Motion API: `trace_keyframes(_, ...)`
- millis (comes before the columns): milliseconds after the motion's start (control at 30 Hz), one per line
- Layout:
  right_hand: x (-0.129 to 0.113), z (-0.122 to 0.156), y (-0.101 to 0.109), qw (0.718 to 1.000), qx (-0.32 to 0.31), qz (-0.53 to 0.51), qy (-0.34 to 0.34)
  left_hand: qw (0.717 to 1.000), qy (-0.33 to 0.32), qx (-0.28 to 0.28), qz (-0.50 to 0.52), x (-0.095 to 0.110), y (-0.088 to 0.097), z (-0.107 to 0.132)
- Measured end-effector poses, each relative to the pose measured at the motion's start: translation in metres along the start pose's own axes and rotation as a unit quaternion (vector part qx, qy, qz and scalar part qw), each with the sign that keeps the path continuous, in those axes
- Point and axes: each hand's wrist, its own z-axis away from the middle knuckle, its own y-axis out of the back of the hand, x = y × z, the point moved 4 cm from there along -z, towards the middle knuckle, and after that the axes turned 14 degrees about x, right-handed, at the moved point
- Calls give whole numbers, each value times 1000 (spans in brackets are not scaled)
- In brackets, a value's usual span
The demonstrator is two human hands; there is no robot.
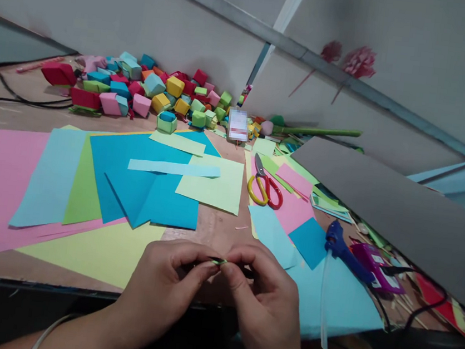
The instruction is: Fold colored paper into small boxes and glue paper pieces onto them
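My left hand (169, 288) and my right hand (262, 301) meet near the table's front edge, fingertips pinched together on a small green paper strip (219, 261) held between them. Only a short bit of the strip shows; the fingers hide the remainder. Just beyond the hands lie sheets of coloured paper: a pale yellow sheet (98, 251), a blue sheet (147, 187) and a light blue sheet (340, 299).
A heap of folded paper cubes (149, 92) sits at the back left. Red-and-yellow scissors (265, 186) lie mid-table. A blue glue gun (343, 251) and purple tool (373, 263) rest at right, beside a grey board (400, 210). Cables (23, 97) run at far left.
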Motion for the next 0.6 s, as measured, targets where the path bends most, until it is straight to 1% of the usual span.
trace_keyframes(33, 0, -1, 0, 1000, 4, -5, 4, 1000, -19, 6, -4, 1, 0, 1)
trace_keyframes(100, 0, -3, 0, 1000, 26, -12, 4, 999, -36, 13, 4, 1, -1, 1)
trace_keyframes(167, 3, -5, 0, 999, 47, -22, -7, 999, -29, 6, 30, 3, -3, 1)
trace_keyframes(200, 5, -7, -1, 998, 45, -28, -16, 999, -19, -3, 45, 3, -3, 0)
trace_keyframes(233, 7, -9, -2, 998, 36, -34, -24, 998, -2, -15, 62, 4, -4, -1)
trace_keyframes(300, 10, -13, -3, 999, 3, -42, -19, 994, 56, -31, 94, 2, -4, -4)
trace_keyframes(400, 10, -16, -3, 997, -60, -38, 36, 981, 144, -34, 129, -1, -2, -6)
trace_keyframes(467, 11, -15, -1, 995, -78, -30, 64, 974, 167, -35, 147, -2, 0, -7)
trace_keyframes(533, 13, -13, 2, 996, -62, -27, 52, 969, 174, -37, 172, -2, 2, -8)
trace_keyframes(600, 16, -11, 4, 998, -46, -39, -4, 963, 181, -32, 197, -2, 2, -9)
